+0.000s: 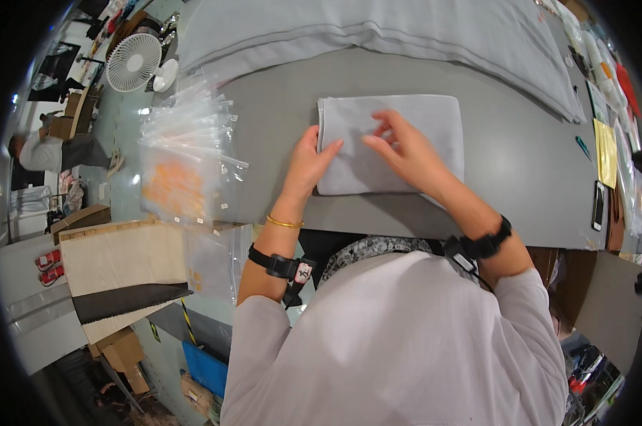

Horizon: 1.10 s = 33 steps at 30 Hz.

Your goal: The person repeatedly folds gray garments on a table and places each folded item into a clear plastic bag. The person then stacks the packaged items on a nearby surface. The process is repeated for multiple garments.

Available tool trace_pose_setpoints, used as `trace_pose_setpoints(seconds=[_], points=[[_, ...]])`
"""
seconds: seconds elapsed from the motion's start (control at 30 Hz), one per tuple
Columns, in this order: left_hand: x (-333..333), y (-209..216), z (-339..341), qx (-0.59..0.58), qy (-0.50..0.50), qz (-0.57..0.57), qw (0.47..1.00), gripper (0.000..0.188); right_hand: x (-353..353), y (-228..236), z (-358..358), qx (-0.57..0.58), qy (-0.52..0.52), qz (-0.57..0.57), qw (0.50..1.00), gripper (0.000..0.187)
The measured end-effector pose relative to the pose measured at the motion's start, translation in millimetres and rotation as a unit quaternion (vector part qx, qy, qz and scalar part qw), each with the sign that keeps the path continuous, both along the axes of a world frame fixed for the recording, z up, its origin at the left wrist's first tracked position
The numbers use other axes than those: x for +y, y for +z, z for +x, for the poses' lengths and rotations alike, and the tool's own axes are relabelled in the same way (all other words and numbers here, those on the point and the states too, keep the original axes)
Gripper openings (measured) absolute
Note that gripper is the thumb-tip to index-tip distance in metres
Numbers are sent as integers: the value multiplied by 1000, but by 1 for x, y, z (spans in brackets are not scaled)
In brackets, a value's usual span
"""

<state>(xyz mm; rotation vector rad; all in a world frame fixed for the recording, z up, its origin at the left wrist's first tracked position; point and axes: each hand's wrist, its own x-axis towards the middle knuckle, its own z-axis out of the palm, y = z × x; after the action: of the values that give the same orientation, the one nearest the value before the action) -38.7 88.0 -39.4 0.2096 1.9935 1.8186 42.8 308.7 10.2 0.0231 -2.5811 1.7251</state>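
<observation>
A folded light-grey cloth [434, 160] lies flat on the grey table in front of me, its layered edge on the left. My left hand [314, 157] holds that left edge, with the thumb on top and the fingers along the outer side. Over the cloth's middle is my right hand [400, 148], open, its fingers bent and apart with nothing between them. Whether its fingertips touch the cloth I cannot tell.
Clear plastic bags [193, 135] are piled at the table's left side. Large grey fabric [406, 25] covers the far side. On the right lie a phone [599, 206], a yellow packet [605, 153] and a small green tool [583, 147]. A white fan [133, 62] stands far left.
</observation>
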Motion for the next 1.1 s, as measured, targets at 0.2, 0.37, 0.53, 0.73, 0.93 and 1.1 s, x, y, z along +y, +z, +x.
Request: trace_pose_setpoints(seconds=[0.2, 0.37, 0.53, 0.73, 0.93, 1.1], points=[[5, -15, 1, 229, 32, -204, 951, 46, 59, -16, 39, 86, -7, 344, 935, 58], [15, 8, 13, 495, -92, -396, 768, 54, 57, -15, 52, 91, 54, 366, 924, 80], [19, 6, 7, 507, -179, -358, 763, 67, 74, -17, 75, 127, 130, 387, 904, 61], [40, -9, 33, 464, -132, -425, 766, 71, 130, -59, 92, 163, 50, 374, 911, 41], [72, -30, 71, 424, -95, -401, 807, 75, 185, -15, 116, 165, 60, 431, 885, 38], [73, -24, 72, 406, -99, -328, 847, 78, 138, -10, 57, 168, 14, 494, 853, 38]])
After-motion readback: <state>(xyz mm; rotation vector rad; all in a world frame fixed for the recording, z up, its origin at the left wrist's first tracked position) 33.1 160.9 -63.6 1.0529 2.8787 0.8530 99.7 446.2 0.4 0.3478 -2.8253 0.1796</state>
